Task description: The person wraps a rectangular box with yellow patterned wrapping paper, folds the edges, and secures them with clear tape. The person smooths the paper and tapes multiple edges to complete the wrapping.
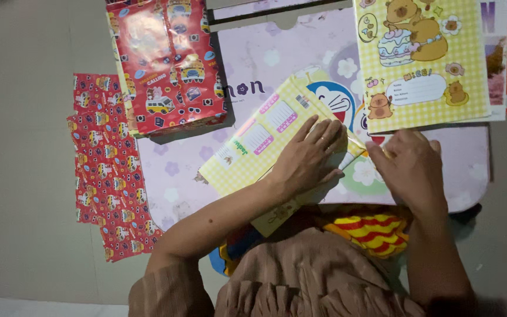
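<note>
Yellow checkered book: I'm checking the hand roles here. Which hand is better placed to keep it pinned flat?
Probably the left hand: it lies flat across the yellow checkered book, while the right hand works at its right edge.

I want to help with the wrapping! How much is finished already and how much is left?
One stack at the top already sits wrapped in red cartoon paper. Right now the left hand presses flat on a yellow checked book, and the right hand works at its edge. Another yellow book lies bare, and loose red paper waits on the floor.
</note>
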